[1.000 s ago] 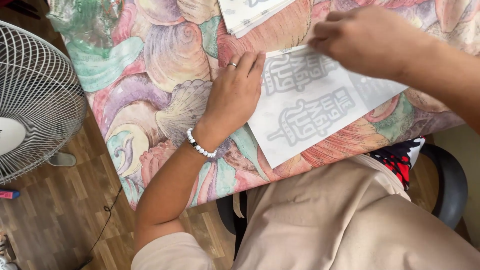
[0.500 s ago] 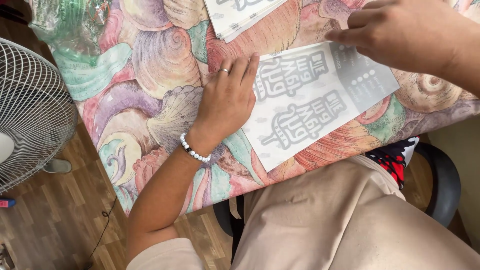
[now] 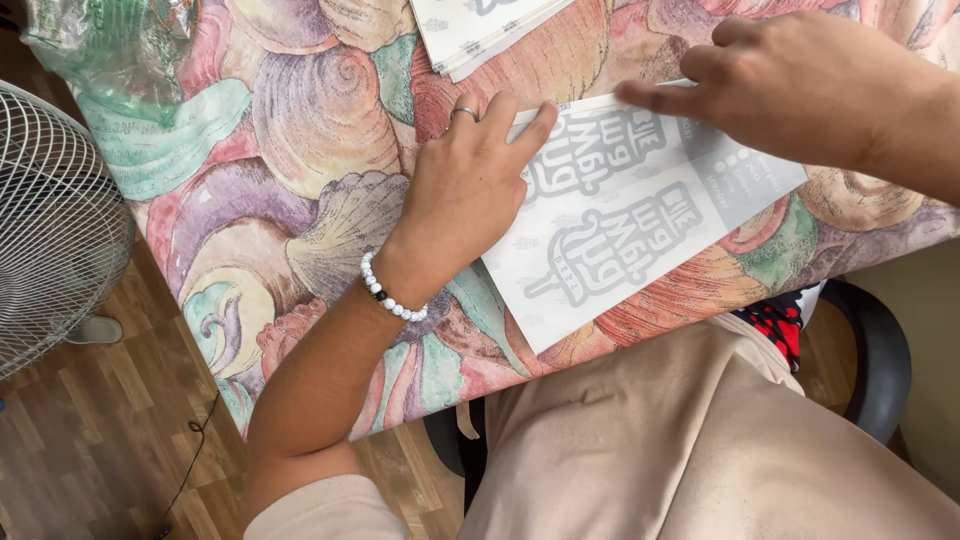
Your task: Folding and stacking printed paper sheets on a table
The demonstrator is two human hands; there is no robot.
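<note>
Left hand (image 3: 465, 190): our palm lies flat, pinning the printed sheet (image 3: 640, 215).
Right hand (image 3: 800, 85): fingertips press its top edge — nothing clasped.
Risk: uneven pressure — we'd judge it creases.

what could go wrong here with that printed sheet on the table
The printed sheet hangs over the table's near edge; if the left hand lifts, it may slide into the lap. The right hand presses only its far edge with fingertips, so the sheet could crease. The stack of sheets beside it might get nudged.
</note>
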